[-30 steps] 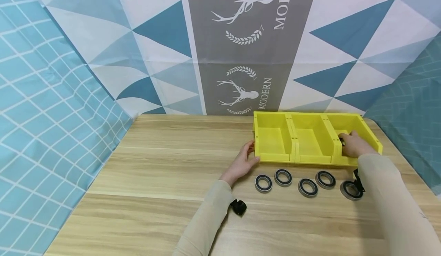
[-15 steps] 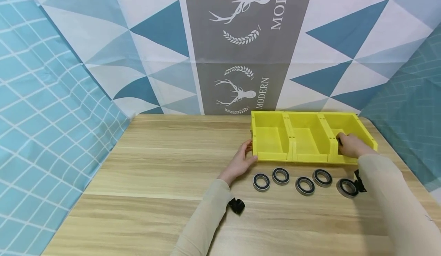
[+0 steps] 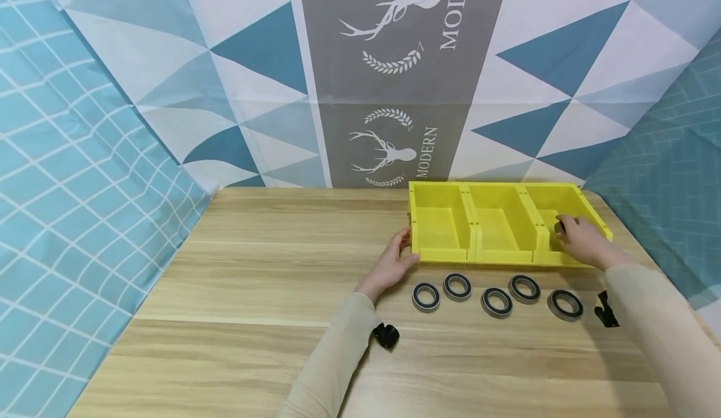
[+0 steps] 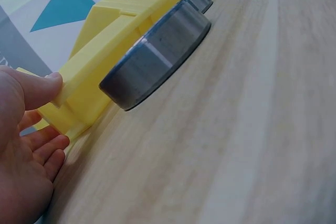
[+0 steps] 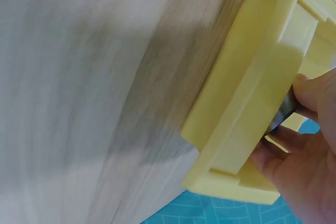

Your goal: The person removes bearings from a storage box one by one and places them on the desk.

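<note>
A yellow three-compartment bin (image 3: 507, 258) stands at the back right of the wooden table. My left hand (image 3: 390, 270) holds its left front corner; in the left wrist view the thumb (image 4: 44, 88) lies on the rim and the other fingers curl beside the wall. My right hand (image 3: 586, 241) is at the right compartment, pinching a ball bearing (image 5: 283, 111) between thumb and fingers. Much of that bearing is hidden by the hand and the bin's front wall. Several black-sealed bearings lie flat before the bin, among them one at the left (image 3: 415, 305) and one at the right (image 3: 554, 309).
The wooden table (image 3: 242, 280) stretches left and forward of the bin. Behind it hangs a patterned cloth (image 3: 360, 86), with a blue gridded cloth (image 3: 67, 174) along the left side. Black wrist mounts (image 3: 387, 336) sit at both sleeves, close to the tabletop.
My right hand has shifted right within the right compartment with the bearing, and its sleeve and wrist mount have moved clear of the rightmost bearing on the table. The left hand keeps its hold.
</note>
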`<state>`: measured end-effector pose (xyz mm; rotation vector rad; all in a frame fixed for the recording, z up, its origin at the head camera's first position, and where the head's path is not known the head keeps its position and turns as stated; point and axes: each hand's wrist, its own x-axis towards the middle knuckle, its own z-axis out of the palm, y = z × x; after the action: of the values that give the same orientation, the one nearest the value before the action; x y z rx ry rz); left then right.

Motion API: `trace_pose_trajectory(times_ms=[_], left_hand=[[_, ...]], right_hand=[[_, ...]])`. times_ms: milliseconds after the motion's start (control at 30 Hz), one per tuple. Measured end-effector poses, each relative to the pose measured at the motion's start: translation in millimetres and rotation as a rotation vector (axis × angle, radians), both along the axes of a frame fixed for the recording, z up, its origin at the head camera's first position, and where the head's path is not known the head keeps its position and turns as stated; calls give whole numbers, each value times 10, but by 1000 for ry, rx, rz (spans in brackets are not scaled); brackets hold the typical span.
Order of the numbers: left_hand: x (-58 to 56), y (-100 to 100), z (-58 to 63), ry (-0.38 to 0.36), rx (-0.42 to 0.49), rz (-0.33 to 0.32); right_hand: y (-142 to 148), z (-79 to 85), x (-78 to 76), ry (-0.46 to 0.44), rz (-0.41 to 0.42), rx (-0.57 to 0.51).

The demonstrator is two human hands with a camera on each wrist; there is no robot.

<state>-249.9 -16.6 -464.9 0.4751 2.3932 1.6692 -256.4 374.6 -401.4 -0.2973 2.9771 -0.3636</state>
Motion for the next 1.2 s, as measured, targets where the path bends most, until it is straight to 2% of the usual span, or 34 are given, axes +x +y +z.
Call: trace_pose_trajectory(times_ms=[233, 400, 800, 933, 1133, 1200], left_hand=[[-2, 7, -8, -3, -9, -4], [-23, 22, -22, 5, 4, -1], [-38, 39, -43, 11, 15, -8], [-45, 30, -22, 26, 15, -7], [-54, 15, -19, 28, 15, -6], [-56, 13, -23, 25, 18, -3]], right_hand=[[64, -15, 124, 123, 44, 6], [84, 0, 255, 184, 43, -12], [188, -24, 615, 265, 23, -61], [224, -69, 712, 316, 46, -52], [295, -193, 822, 456, 127, -11], [306, -229, 852, 463, 127, -9]])
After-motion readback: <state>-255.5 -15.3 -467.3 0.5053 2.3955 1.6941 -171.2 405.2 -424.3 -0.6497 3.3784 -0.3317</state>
